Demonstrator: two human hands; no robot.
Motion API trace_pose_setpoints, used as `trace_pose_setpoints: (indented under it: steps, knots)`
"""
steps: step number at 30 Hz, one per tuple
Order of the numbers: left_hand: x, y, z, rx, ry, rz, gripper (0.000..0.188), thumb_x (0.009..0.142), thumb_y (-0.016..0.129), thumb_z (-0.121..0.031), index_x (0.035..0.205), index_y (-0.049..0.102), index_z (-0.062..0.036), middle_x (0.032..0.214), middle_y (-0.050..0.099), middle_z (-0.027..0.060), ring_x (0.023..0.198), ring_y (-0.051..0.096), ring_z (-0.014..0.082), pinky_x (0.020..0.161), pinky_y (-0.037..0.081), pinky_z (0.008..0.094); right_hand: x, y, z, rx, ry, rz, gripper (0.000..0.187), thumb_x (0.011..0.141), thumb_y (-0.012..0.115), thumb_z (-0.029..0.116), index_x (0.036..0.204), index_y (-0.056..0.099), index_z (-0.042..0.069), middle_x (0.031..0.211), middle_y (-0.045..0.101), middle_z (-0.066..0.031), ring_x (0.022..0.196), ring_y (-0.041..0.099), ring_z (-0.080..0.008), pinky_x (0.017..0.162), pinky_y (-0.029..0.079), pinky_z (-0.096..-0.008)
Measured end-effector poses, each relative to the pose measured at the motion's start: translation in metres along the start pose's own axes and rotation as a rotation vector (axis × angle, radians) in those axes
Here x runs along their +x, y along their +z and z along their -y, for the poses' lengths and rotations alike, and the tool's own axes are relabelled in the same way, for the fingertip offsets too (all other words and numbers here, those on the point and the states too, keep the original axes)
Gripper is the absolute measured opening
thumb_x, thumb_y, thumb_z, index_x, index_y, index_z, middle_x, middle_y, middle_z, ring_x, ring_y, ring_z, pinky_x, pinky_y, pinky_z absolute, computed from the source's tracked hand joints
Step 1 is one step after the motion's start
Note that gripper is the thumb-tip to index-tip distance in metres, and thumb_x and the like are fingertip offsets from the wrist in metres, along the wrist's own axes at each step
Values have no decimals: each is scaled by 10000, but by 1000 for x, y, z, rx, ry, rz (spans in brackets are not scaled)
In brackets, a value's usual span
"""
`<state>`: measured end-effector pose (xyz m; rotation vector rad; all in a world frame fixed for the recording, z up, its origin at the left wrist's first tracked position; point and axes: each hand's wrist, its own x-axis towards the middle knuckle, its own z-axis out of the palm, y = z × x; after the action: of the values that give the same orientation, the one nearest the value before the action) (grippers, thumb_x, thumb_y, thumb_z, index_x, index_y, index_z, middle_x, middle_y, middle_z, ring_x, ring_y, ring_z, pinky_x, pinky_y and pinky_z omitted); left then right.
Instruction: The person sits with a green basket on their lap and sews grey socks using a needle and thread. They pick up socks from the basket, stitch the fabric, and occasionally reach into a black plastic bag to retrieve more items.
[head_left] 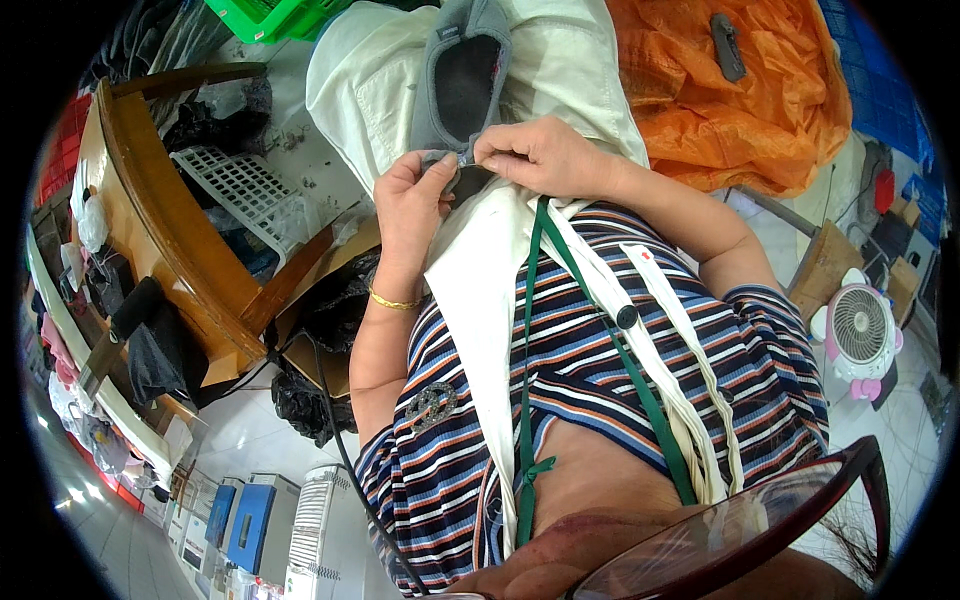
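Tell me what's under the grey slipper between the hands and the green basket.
White cloth shows on both sides of the grey slipper. Whatever lies directly beneath it is covered and cannot be seen.

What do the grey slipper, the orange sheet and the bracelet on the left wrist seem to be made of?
Grey slipper: probably felt or fleece; its rim looks matt and soft, though the exact fibre is unclear.
Orange sheet: likely thin plastic, given its slight sheen and sharp creases.
Bracelet: seemingly gold-coloured metal with a shiny, twisted look; solid or plated, I cannot tell.
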<state>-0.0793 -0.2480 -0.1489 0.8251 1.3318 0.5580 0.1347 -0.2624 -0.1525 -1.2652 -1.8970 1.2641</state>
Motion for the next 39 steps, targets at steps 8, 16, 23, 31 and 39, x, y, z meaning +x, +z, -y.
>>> trace_pose_setpoints:
  steps: [8, 16, 23, 31, 39]
  knots:
    - [2, -1, -1, 41, -8, -11, 153, 915, 692, -157, 956, 688, -10, 746, 638, -15, 590, 544, 53, 550, 449, 205, 9, 4, -4, 150, 28, 61, 82, 932, 604, 86, 977, 623, 19, 844, 637, -84, 770, 588, -169, 738, 473, -277]
    - [5, -8, 1, -41, -23, 36, 162, 914, 693, -144, 988, 690, 1, 741, 631, -16, 573, 532, 53, 531, 434, 199, 13, -17, -17, 717, 160, 403, 61, 932, 626, 96, 934, 620, 36, 817, 569, 37, 733, 506, -69, 684, 441, -242]
    - [12, -10, 6, 140, 87, 29, 146, 902, 692, -137, 965, 684, -6, 763, 637, -4, 594, 536, 88, 540, 436, 233, 14, -16, -24, 719, 105, 400, 79, 982, 585, 125, 965, 602, 49, 735, 523, 46, 631, 435, -32, 561, 368, -196]
    - [-3, 2, -16, 823, 1063, -145, 150, 752, 752, -59, 886, 685, -72, 889, 622, 68, 834, 574, 267, 740, 464, 350, 13, -7, -24, 945, 289, 201, 160, 998, 601, 228, 1003, 599, 68, 727, 543, 38, 614, 475, -30, 552, 406, -178]
    - [2, 8, -1, 839, 1082, -120, 227, 729, 739, -1, 936, 710, -91, 843, 625, 56, 787, 576, 260, 693, 470, 364, 9, -5, -29, 1003, 254, 244, 105, 986, 610, 163, 1007, 614, 60, 764, 535, 43, 629, 458, -37, 564, 393, -177]
